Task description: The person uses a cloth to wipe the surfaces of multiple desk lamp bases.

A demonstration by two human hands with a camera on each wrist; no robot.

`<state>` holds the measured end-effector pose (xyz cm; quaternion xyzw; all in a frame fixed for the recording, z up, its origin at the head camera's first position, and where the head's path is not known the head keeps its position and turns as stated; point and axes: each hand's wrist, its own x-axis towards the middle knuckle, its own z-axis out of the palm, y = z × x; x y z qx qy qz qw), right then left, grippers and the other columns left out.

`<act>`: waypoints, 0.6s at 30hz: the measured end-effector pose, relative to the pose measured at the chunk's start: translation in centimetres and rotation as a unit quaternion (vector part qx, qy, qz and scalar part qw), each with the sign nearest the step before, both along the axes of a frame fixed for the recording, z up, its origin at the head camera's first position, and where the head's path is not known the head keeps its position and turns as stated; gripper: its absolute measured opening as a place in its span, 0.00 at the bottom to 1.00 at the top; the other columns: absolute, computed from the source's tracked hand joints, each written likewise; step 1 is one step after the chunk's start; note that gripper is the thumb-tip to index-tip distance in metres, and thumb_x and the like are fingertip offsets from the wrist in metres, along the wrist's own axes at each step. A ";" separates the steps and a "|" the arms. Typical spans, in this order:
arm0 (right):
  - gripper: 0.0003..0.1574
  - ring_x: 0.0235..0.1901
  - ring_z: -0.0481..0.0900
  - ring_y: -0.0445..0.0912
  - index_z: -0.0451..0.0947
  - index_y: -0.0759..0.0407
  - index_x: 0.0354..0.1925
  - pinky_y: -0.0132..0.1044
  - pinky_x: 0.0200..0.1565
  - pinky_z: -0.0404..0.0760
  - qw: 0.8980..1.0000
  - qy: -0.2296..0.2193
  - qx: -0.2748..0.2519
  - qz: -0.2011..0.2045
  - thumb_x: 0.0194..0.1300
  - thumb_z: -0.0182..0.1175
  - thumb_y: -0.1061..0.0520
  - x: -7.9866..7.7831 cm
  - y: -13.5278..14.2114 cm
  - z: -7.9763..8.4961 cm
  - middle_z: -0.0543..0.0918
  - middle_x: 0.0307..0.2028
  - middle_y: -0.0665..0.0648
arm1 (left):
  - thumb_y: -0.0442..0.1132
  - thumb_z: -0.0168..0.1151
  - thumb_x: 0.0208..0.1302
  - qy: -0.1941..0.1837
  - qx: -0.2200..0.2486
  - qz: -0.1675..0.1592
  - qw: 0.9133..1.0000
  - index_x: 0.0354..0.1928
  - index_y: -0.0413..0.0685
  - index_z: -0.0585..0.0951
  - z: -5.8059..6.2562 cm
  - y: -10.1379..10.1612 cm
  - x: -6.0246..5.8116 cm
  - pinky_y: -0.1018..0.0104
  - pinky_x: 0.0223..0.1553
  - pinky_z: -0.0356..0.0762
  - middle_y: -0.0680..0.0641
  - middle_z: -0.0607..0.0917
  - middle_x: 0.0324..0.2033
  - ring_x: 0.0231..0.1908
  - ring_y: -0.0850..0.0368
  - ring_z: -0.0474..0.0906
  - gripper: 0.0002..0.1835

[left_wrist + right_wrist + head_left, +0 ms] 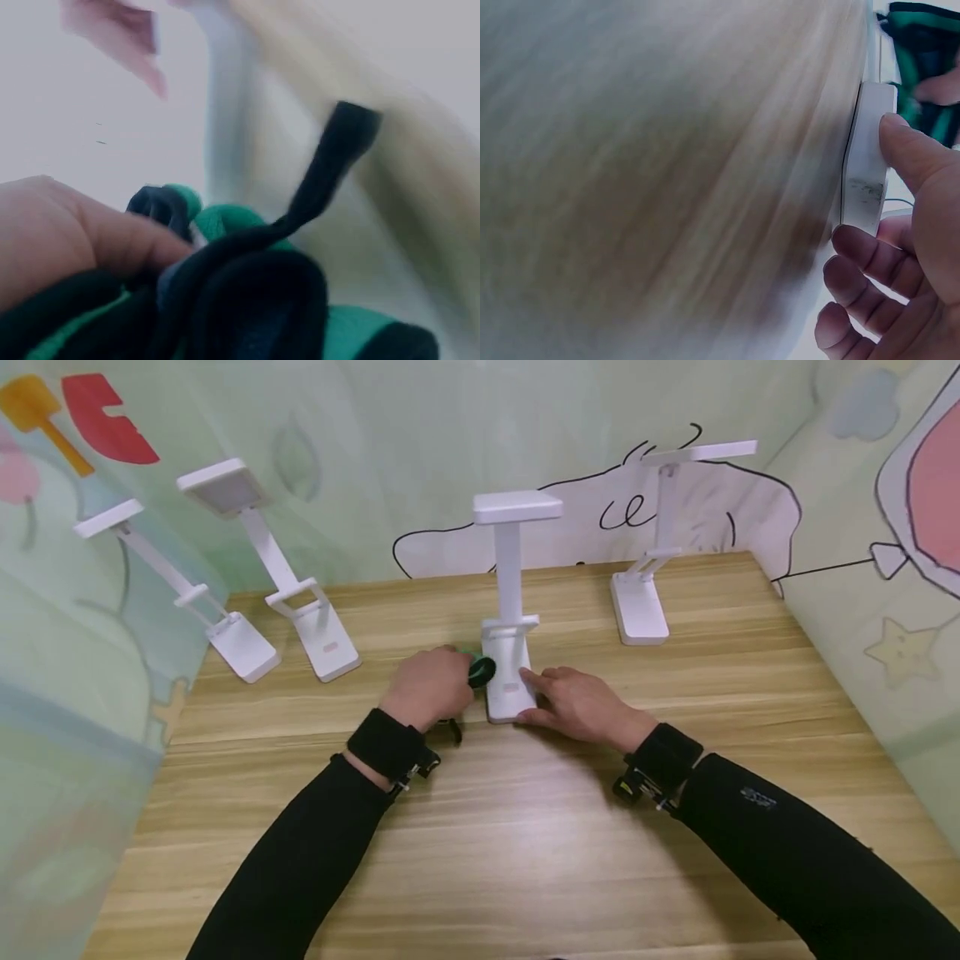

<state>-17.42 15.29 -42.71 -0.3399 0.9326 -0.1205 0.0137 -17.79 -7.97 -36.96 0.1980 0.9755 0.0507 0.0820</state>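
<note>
A white desk lamp (508, 572) stands upright in the middle of the table. My right hand (573, 702) holds the right front corner of its base, the thumb on the front edge and the index finger along the side. In the right wrist view the base (868, 161) shows a dark smudge near the fingers. On the lamp's left, my left hand (431, 687) grips a bunched green cloth with black trim (482, 671) close beside the base. A black strap (330, 165) sticks out of the cloth in the left wrist view.
Two more white lamps, one outermost (243, 646) and one nearer (327, 643), stand at the back left. Another lamp (640, 610) is at the back right. Printed curtains (360, 460) hang behind and beside the wooden table (525, 860).
</note>
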 end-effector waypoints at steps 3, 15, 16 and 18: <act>0.40 0.28 0.73 0.46 0.75 0.62 0.57 0.43 0.29 0.75 1.000 0.006 -0.010 0.002 0.62 0.61 0.34 0.0 0.0 0.1 0.78 0.30 0.54 | 0.38 0.58 0.61 0.063 -0.007 -0.069 0.996 0.53 0.47 0.80 0.0 2.0 0.2 0.57 0.34 0.80 0.44 0.82 0.49 0.38 0.51 0.79 0.18; 0.44 0.27 0.71 0.46 0.71 0.63 0.63 0.42 0.27 0.75 1.000 0.021 -0.010 0.008 0.62 0.60 0.34 0.2 -0.1 -0.1 0.77 0.28 0.54 | 0.43 0.56 0.65 0.077 -0.071 -0.062 0.993 0.63 0.41 0.72 -2.3 2.9 -0.8 0.56 0.41 0.80 0.41 0.79 0.54 0.44 0.47 0.78 0.25; 0.45 0.27 0.71 0.46 0.69 0.63 0.65 0.42 0.28 0.75 1.000 0.019 -0.009 0.007 0.62 0.60 0.34 0.3 -0.1 -0.1 0.77 0.29 0.55 | 0.43 0.55 0.65 0.056 -0.062 -0.048 0.995 0.63 0.39 0.72 -2.3 2.5 -0.7 0.56 0.38 0.81 0.40 0.79 0.53 0.43 0.47 0.78 0.26; 0.47 0.28 0.72 0.46 0.67 0.63 0.66 0.41 0.28 0.75 1.000 0.011 -0.009 0.005 0.62 0.60 0.34 0.3 -0.1 -0.1 0.79 0.31 0.56 | 0.42 0.55 0.63 0.010 -0.043 -0.009 0.999 0.56 0.38 0.77 -2.3 1.5 -0.8 0.55 0.31 0.81 0.40 0.80 0.47 0.38 0.48 0.78 0.22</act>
